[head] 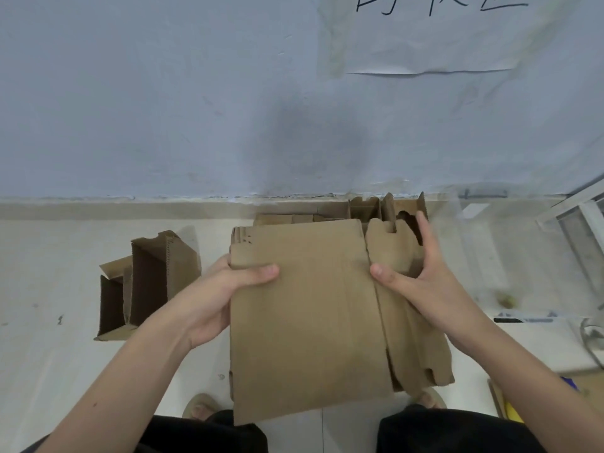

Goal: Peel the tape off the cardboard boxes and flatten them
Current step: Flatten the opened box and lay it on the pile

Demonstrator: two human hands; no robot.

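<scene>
I hold a flattened brown cardboard box (304, 315) in front of me, above the floor. My left hand (215, 299) grips its left edge, thumb lying on the top face and fingers hidden beneath. My right hand (425, 282) holds the right side, where the flaps (392, 246) fold over; its thumb presses the fold line and its fingers reach straight up behind the flaps. No tape shows on the visible face. An opened, still standing cardboard box (147, 282) sits on the floor to the left.
More cardboard pieces (369, 207) lie stacked against the wall behind the held box. A clear plastic container (483, 243) stands at the right, and a pen-like object (523, 319) lies near it. My feet in sandals (199, 407) are below the box.
</scene>
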